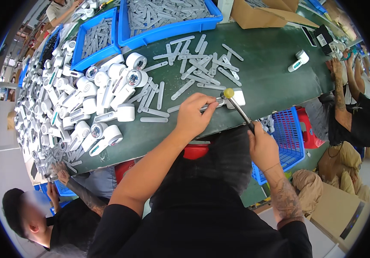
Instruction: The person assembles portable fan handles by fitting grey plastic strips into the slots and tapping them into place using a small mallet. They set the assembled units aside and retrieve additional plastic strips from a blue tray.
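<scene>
White device: lying near front edge of green table, handle toward left. Left hand: thumb and finger pinched on handle. Right hand: closed around grip of hammer, yellow head over device; cannot tell if touching. Beyond: scattered grey strips. Left: heap of similar devices. Farther: blue bin full of strips; cardboard box to right. Lower right, beside table: blue basket.

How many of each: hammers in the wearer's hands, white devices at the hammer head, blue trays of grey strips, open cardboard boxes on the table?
Hammer: 1
White device: 1
Blue trays of grey strips: 2
Cardboard box: 1
Total: 5
</scene>
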Tool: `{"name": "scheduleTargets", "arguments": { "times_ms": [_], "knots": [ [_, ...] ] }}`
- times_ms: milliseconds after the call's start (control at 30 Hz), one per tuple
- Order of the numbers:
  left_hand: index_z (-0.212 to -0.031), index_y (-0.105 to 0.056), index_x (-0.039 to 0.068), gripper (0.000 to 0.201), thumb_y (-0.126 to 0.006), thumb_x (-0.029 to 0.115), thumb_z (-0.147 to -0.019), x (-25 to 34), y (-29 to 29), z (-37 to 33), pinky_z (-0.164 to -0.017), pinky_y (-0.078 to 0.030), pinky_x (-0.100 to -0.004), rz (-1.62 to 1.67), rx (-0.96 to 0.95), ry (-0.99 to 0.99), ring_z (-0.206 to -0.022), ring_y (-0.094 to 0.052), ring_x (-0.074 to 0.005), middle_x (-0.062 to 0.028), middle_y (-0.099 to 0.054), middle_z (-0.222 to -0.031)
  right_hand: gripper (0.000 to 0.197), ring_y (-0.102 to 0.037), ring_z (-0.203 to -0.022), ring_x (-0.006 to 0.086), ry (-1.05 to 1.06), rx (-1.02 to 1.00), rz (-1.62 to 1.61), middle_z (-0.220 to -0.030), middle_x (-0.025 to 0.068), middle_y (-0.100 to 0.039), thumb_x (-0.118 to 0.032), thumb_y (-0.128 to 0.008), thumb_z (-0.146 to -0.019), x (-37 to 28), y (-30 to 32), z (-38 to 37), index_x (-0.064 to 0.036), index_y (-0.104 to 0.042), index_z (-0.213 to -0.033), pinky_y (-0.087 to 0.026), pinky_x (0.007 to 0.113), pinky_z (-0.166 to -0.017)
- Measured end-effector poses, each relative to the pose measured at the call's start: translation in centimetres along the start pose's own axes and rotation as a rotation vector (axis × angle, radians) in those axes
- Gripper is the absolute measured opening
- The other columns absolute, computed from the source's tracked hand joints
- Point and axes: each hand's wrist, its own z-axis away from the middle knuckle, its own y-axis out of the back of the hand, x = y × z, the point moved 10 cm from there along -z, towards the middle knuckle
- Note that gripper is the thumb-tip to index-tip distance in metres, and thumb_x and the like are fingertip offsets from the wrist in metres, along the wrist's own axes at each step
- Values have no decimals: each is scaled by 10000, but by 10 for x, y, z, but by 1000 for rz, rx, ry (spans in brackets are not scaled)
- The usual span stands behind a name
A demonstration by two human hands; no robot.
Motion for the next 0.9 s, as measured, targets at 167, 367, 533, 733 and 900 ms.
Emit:
{"name": "scheduleTargets", "arguments": {
  "times_ms": [167, 367, 533, 733, 900],
  "knots": [
    [-1083, -803, 73, 299, -897, 237, -852, 17, 31, 2, -913, -505, -435, -258, 14, -130, -1023, -700, -309, -80, -766, -1009, 262, -686, -736, 430, -74, 53, -332, -804, 200, -674, -272, -560, -1135, -18, 50, -5, -47, -672, -1208, -518, 462, -652],
    [-1001, -775, 104, 286, -921, 269, -819, -5, 40, 6, -951, -424, -424, -348, -130, -155, -1058, -664, -266, -31, -741, -996, 225, -679, -752, 472, 105, 92, -132, -835, 210, -700, -255, -555, -1129, -37, 23, 0, -63, -665, -1170, -520, 546, -647],
    [-985, -754, 82, 278, -911, 252, -831, -7, 35, 2, -945, -435, -427, -255, -179, -176, -1051, -667, -267, -47, -732, -984, 246, -692, -746, 460, 103, 86, -70, -819, 191, -708, -306, -569, -1124, -48, 27, -3, -72, -629, -1080, -522, 549, -606],
    [-1035, -746, 94, 316, -920, 248, -820, -17, 36, 5, -954, -449, -437, -270, -236, -93, -1022, -683, -271, -43, -718, -955, 264, -687, -741, 461, 91, -65, 46, -835, 189, -708, -317, -560, -1127, -36, -3, -7, -63, -622, -1085, -521, 545, -612],
    [-1170, -721, 94, 454, -939, 238, -798, -18, 39, 1, -969, -457, -422, -199, -163, -44, -1013, -692, -266, -33, -719, -955, 277, -690, -719, 456, 194, 41, -166, -805, 175, -709, -339, -569, -1122, -61, -5, -11, -73, -632, -1074, -529, 554, -610]
  ]
}}
